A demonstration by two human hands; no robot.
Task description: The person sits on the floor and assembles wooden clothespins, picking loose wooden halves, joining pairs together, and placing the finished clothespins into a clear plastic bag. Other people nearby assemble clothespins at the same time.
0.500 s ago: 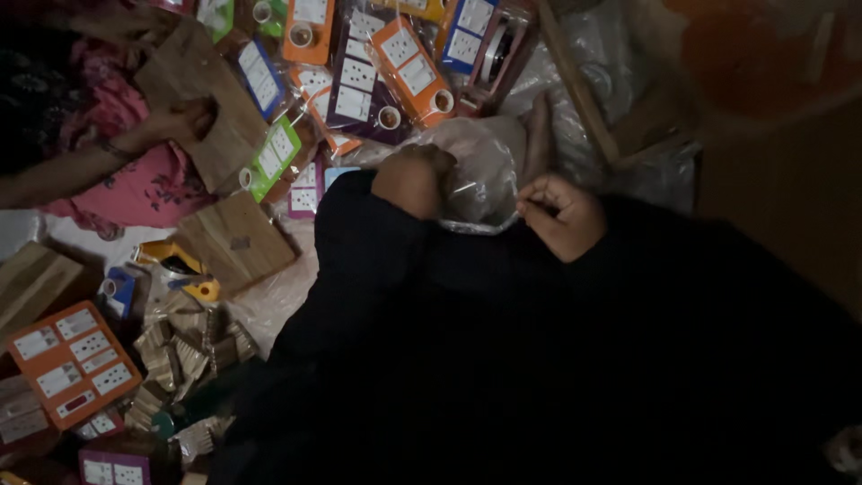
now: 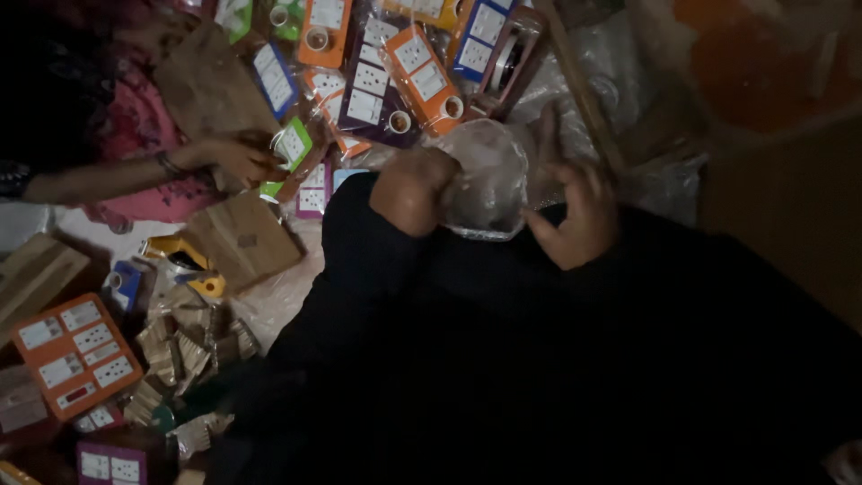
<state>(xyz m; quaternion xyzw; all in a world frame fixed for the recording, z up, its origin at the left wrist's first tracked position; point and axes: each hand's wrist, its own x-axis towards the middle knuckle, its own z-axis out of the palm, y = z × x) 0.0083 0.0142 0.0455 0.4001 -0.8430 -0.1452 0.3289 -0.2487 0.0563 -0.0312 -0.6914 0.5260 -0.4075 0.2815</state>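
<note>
My left hand [image 2: 415, 187] is closed on the left edge of a clear plastic bag [image 2: 489, 175] that lies on my dark-clothed lap. My right hand [image 2: 575, 211] is just right of the bag with its fingers spread, thumb and forefinger close to the bag's lower right edge; I cannot tell if they pinch it. The bag is crumpled and shiny, and what is inside it is too dim to make out.
Orange [image 2: 422, 72], purple [image 2: 373, 90] and blue [image 2: 480, 27] packaged switch boards lie scattered ahead. Another person's hand [image 2: 238, 157] touches a green package [image 2: 292, 144] at the left. Brown cardboard pieces [image 2: 247, 238], an orange board [image 2: 76, 355] and small folded cartons [image 2: 184, 350] lie at the lower left.
My right hand has opened, its fingers spread beside the bag. The other person's hand has moved right from the cardboard to the green package. The view has shifted slightly.
</note>
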